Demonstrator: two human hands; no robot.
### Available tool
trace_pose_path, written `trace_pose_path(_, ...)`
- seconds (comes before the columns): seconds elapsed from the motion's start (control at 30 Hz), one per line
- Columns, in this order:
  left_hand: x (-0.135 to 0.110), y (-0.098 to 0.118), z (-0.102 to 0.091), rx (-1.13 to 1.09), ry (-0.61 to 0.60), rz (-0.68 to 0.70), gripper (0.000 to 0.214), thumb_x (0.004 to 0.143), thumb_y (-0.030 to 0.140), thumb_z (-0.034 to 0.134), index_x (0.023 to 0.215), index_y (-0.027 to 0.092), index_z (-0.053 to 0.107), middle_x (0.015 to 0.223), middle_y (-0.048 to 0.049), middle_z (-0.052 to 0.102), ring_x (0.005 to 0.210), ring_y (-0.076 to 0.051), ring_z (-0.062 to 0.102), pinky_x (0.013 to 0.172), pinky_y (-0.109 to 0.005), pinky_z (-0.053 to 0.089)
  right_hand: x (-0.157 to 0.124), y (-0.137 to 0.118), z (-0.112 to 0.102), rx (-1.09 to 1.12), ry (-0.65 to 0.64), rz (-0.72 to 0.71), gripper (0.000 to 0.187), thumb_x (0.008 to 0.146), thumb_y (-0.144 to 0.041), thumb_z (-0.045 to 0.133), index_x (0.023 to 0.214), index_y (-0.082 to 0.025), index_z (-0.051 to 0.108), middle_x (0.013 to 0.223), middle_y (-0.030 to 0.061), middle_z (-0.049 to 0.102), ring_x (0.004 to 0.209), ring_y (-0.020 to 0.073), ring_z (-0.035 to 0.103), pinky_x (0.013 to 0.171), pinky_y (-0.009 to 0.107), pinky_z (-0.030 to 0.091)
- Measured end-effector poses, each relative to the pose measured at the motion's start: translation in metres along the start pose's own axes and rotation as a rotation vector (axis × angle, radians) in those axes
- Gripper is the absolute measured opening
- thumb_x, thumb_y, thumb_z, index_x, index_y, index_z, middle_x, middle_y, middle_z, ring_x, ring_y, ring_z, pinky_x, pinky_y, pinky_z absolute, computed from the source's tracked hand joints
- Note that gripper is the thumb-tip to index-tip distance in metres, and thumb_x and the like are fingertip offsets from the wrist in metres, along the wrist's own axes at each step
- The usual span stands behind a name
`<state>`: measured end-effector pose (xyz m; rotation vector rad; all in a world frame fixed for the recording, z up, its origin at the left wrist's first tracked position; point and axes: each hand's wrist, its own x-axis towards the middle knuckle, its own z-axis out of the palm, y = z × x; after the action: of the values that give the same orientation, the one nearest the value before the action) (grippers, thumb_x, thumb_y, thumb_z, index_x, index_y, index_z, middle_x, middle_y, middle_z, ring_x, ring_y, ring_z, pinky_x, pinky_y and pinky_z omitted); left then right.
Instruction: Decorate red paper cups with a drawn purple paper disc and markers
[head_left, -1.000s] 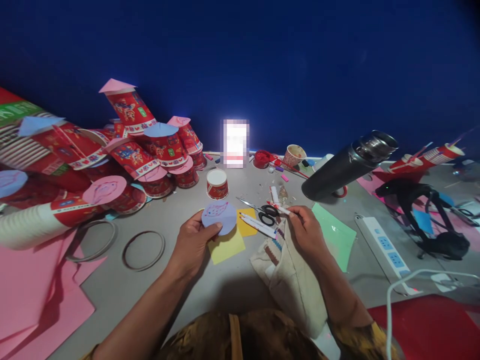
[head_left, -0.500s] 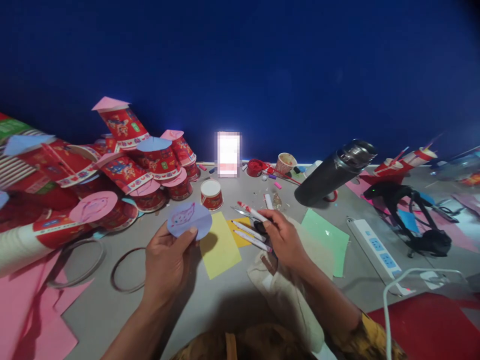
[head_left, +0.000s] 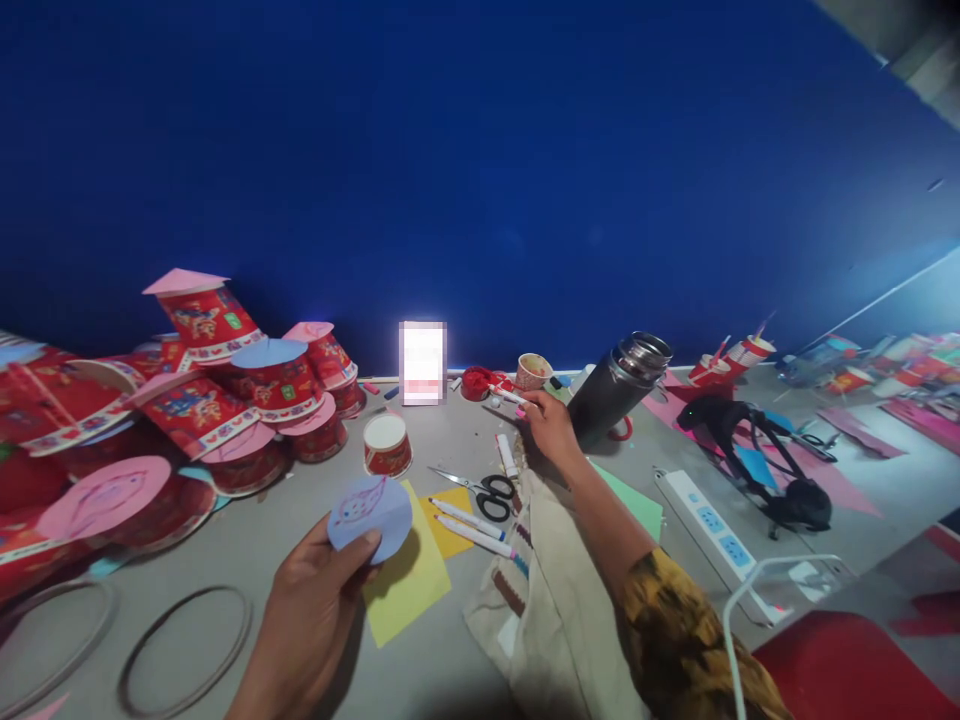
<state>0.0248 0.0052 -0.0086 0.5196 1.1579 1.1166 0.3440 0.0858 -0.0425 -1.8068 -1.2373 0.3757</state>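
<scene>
My left hand [head_left: 319, 605] pinches a pale blue paper circle [head_left: 391, 515] between thumb and fingers; a pink and blue line drawing shows on its face. Further out, my right hand [head_left: 553, 435] grips a white marker [head_left: 508, 394] with a red tip, close to the red clay tub [head_left: 478, 383]. Scissors [head_left: 495, 497] with black handles lie on the table between my hands. Two white markers [head_left: 474, 535] rest below them, over an orange sheet [head_left: 448, 494] and beside a yellow sheet [head_left: 412, 585]. A small red paper cup [head_left: 387, 448] stands beyond the circle.
Red paper cups [head_left: 191, 410] with paper tops are stacked at left, near two rings [head_left: 187, 640]. A black thermos [head_left: 615, 385], a power strip [head_left: 712, 535] and a black headset-like strap [head_left: 780, 480] stand or lie right. Beige cloth [head_left: 562, 600] lies under my right arm.
My right hand has moved forward, away from the scissors toward the red tub, with the marker still in it. My left hand keeps hold of the paper circle. The view has shifted rightward and up.
</scene>
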Motion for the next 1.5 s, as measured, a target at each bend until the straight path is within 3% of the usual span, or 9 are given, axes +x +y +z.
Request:
trace_pose_path(0.1,0.001,-0.001,-0.001,0.01,-0.02,-0.018,0.055,0.035,0.014,0.096,0.088,0.016,0.082,0.081,-0.0037,0.078,0.065,-0.014,0.058,0.054,-0.02,0.051,0.009,0.001,0.011,-0.109,0.034,-0.015,0.031,0.094,-0.026,0.05,0.11,-0.018,0.075,0.113,0.0121,0.079,0.105,0.0266,0.07,0.096,0.039,0.053)
trace_pose_path(0.3,-0.002,0.0,0.001,0.016,-0.034,-0.045,0.057,0.031,0.01,0.095,0.086,0.015,0.082,0.079,-0.0038,0.077,0.065,-0.015,0.058,0.054,-0.022,0.05,0.005,0.011,0.022,-0.334,-0.003,0.004,0.022,0.098,-0.024,0.058,0.111,-0.025,0.075,0.111,0.0088,0.079,0.105,0.0272,0.069,0.093,0.04,0.052)
trace_pose_path(0.67,-0.001,-0.001,0.001,0.031,-0.055,-0.008,0.056,0.04,0.021,0.099,0.093,0.014,0.082,0.081,-0.0047,0.076,0.068,-0.015,0.057,0.054,-0.021,0.047,-0.008,-0.016,0.01,-0.515,-0.055,-0.065,0.02,0.101,-0.026,0.058,0.113,-0.021,0.074,0.125,0.0147,0.073,0.119,0.03,0.061,0.097,0.039,0.047)
trace_pose_path(0.8,0.001,-0.002,0.001,0.017,-0.071,0.023,0.047,0.045,0.024,0.099,0.087,0.013,0.08,0.074,-0.0024,0.071,0.062,-0.012,0.052,0.052,-0.021,0.044,-0.046,-0.033,-0.01,-0.513,-0.283,-0.131,0.013,0.096,-0.034,0.067,0.089,-0.028,0.075,0.087,0.0016,0.078,0.083,0.0226,0.068,0.073,0.031,0.043)
trace_pose_path(0.93,0.002,-0.005,0.001,0.017,-0.095,0.031,0.044,0.049,0.025,0.098,0.087,0.013,0.079,0.074,-0.0021,0.07,0.063,-0.012,0.053,0.051,-0.021,0.044,-0.079,-0.042,-0.02,-0.716,-0.631,-0.237,0.009,0.091,-0.035,0.075,0.09,-0.026,0.076,0.096,0.0059,0.08,0.089,0.0263,0.071,0.067,0.032,0.037)
trace_pose_path(1.13,0.005,-0.01,-0.001,0.017,-0.069,0.042,0.054,0.048,0.026,0.098,0.096,0.012,0.08,0.079,-0.0037,0.075,0.064,-0.011,0.056,0.052,-0.02,0.045,-0.089,-0.045,-0.015,-0.804,-0.697,-0.241,0.015,0.096,-0.03,0.068,0.103,-0.019,0.075,0.112,0.0125,0.078,0.102,0.0279,0.072,0.071,0.032,0.039)
trace_pose_path(1.27,0.007,-0.013,-0.004,0.033,-0.052,0.076,0.055,0.05,0.026,0.098,0.099,0.011,0.08,0.083,-0.0048,0.077,0.066,-0.012,0.057,0.054,-0.021,0.047,-0.089,-0.042,-0.021,-0.555,-0.706,-0.156,0.013,0.094,-0.027,0.067,0.101,-0.018,0.074,0.104,0.0108,0.078,0.093,0.024,0.072,0.073,0.03,0.043)
trace_pose_path(1.4,0.008,-0.013,-0.004,0.039,-0.029,0.098,0.054,0.051,0.027,0.098,0.098,0.012,0.079,0.087,-0.0055,0.078,0.07,-0.014,0.061,0.057,-0.023,0.049,-0.1,-0.037,-0.03,0.209,-0.871,0.217,0.032,0.093,-0.046,0.07,0.106,-0.018,0.072,0.093,0.0068,0.078,0.056,0.0123,0.06,0.057,0.027,0.044)
trace_pose_path(1.5,0.008,-0.014,-0.005,0.055,-0.022,0.117,0.052,0.053,0.028,0.098,0.099,0.012,0.078,0.085,-0.0046,0.077,0.068,-0.013,0.06,0.058,-0.023,0.049,-0.113,-0.038,-0.026,0.592,-0.933,0.355,0.051,0.073,-0.055,0.09,0.103,-0.016,0.074,0.095,0.0077,0.077,0.062,0.0107,0.06,0.056,0.023,0.046)
